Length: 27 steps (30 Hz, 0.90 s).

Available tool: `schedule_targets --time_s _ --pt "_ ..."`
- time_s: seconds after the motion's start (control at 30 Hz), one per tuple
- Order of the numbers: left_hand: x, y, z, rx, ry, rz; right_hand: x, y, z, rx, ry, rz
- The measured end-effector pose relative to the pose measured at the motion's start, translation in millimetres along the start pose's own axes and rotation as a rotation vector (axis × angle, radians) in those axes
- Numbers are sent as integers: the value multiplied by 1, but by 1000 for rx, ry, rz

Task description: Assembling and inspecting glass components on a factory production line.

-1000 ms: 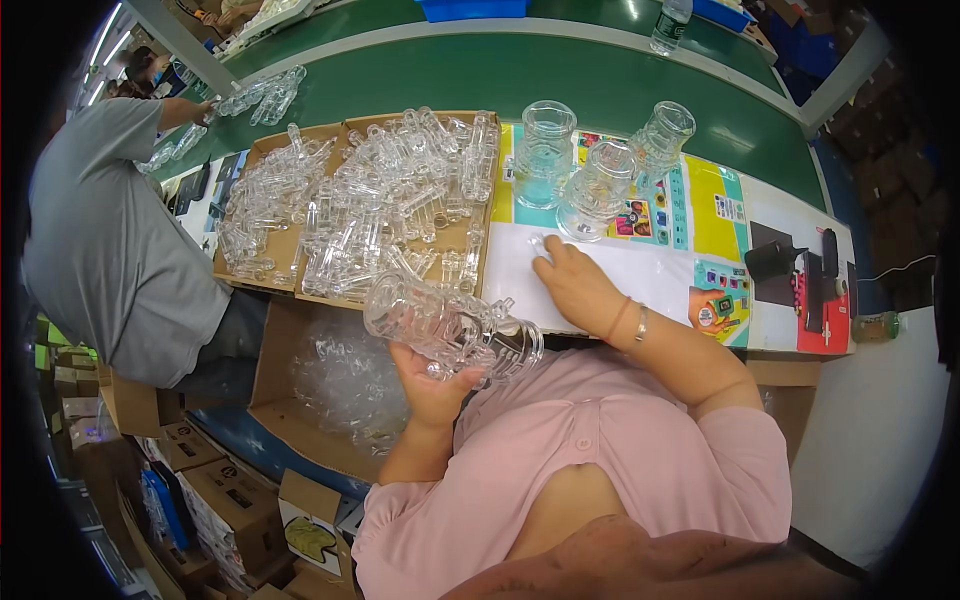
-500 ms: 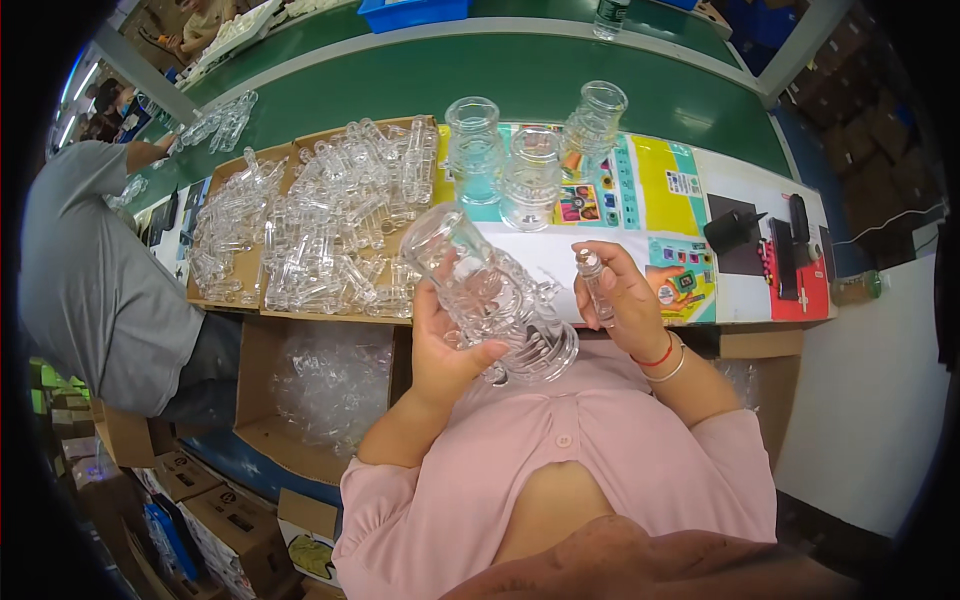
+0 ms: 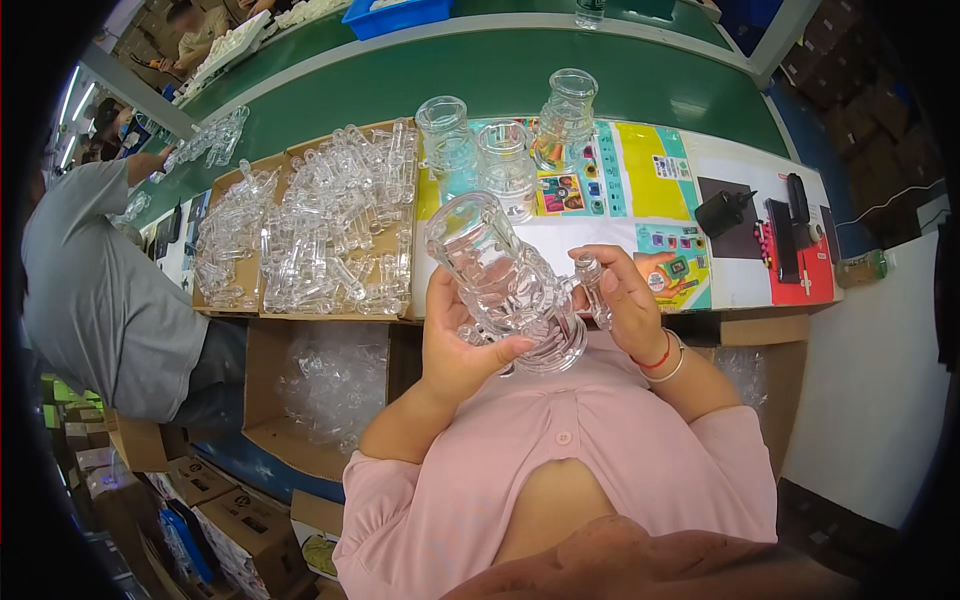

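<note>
My left hand (image 3: pixel 450 345) is wrapped round a clear, ridged cup (image 3: pixel 505 275), which tilts with its wide mouth up and to the left in front of my chest. A small clear tube-shaped piece (image 3: pixel 593 285) sits between the fingers and thumb of my right hand (image 3: pixel 632 310). That piece is right against the cup's right side, at a small stub; the clear plastic hides whether they are joined. Beyond my hands, similar clear cups stand upright: one on the left (image 3: pixel 444 140), one in the middle (image 3: pixel 507 170) and one on the right (image 3: pixel 568 115).
Left of my hands, cardboard trays (image 3: pixel 412 225) hold many clear tube-shaped pieces. A black bottle (image 3: pixel 722 212) and a dark phone-like slab (image 3: pixel 783 240) lie at the right. Below the bench is a box (image 3: pixel 262 420) with clear plastic. A person in grey (image 3: pixel 110 280) works at the left.
My right hand still grips the small piece, and the gap to the cup has closed. The cup has shifted slightly right and turned a little. The view has also shifted slightly.
</note>
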<state>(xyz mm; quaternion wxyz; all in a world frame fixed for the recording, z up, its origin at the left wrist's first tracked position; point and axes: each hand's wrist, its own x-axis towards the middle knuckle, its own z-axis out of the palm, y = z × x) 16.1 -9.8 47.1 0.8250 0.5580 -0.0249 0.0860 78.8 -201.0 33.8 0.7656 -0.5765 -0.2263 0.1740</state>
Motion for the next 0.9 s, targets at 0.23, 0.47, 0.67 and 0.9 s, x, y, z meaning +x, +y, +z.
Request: schedule_targets --time_s 0.23,0.47,0.67,0.9 --pt "0 1 2 -2 -9 -59 -6 1 0 -143 -21 -89" --pt "0 -2 -2 23 -109 -8 -14 13 -7 -357 -2 -244" --pt "1 5 -7 246 -428 100 23 -24 -3 -126 -53 -356" --pt "-18 2 5 613 -774 754 0 -29 7 -336 -499 -471"
